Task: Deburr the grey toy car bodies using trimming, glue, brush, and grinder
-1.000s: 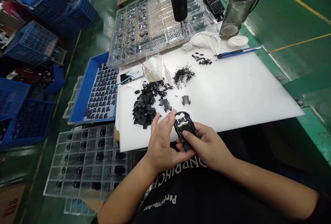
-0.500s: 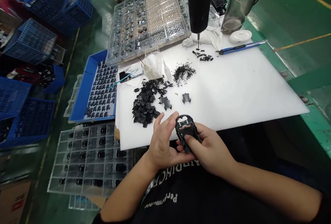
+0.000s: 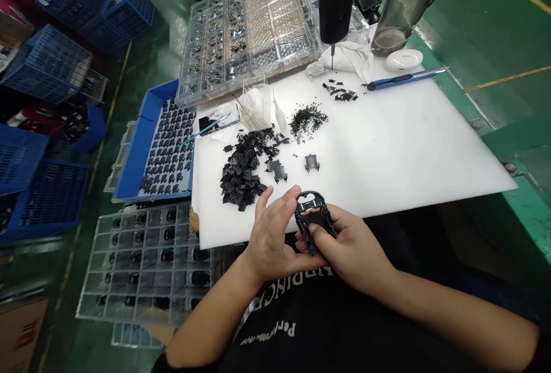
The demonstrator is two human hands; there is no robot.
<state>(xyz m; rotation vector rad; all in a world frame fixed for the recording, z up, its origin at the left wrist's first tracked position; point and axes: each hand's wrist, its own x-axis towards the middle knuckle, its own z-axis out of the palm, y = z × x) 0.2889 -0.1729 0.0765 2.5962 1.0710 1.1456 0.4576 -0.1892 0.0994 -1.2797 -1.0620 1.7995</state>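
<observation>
Black frame (image 3: 313, 217) between both hands (image 3: 356, 247)

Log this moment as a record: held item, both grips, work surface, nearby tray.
Held item: rounded black plastic-looking frame
Right grip: closed on the frame, thumb on its face
Left grip: cupped alongside, exact contact unclear
Work surface: flat white board
On board: heap of flat black pieces; cluster of tiny black bits
Nearby tray: blue rectangular tray, rows of small black parts

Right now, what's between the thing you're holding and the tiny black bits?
Between the held black frame and the tiny black bits, the head view shows one small black plate.
</observation>
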